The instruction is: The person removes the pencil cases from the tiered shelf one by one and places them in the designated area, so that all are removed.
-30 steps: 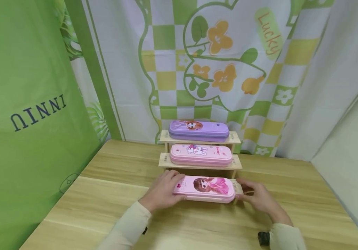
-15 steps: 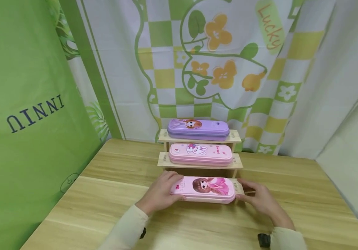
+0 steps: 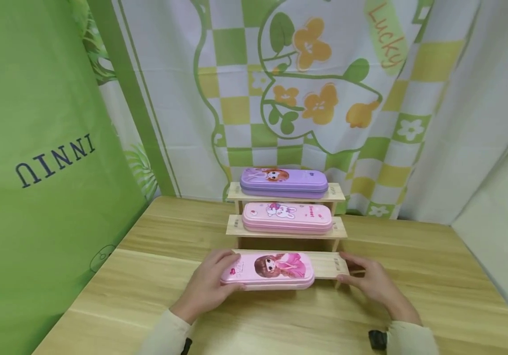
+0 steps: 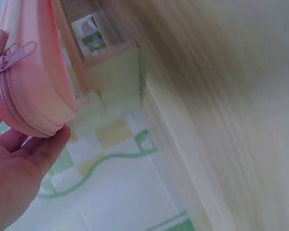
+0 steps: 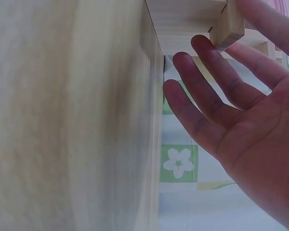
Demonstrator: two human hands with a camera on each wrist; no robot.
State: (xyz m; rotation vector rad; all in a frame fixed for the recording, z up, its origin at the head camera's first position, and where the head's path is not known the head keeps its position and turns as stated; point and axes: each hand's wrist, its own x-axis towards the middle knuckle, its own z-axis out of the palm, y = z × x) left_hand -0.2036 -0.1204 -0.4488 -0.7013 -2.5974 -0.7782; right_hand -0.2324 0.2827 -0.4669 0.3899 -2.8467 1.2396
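My left hand [image 3: 207,283] grips the left end of a pink pencil case [image 3: 268,271] with a doll picture on its lid. The case lies over the lowest step of a wooden tiered stand [image 3: 327,266], its left end jutting past the step. In the left wrist view, fingers support the rounded end of the zipped case [image 4: 41,82], beside its zip pull. At the step's right end, my right hand [image 3: 373,282] holds the board between thumb and forefinger. The right wrist view shows the other fingers of that hand [image 5: 260,125] spread below the board's end.
A lighter pink bunny pencil case [image 3: 287,218] sits on the middle step and a purple one [image 3: 284,182] on the top step. The stand is on a wooden table [image 3: 183,231], with a patterned curtain [image 3: 236,88] behind and a green cloth [image 3: 50,222] at left.
The doll pencil case has slid left along the lowest step with my left hand, baring the step's right part. My right hand has stayed at the step's right end.
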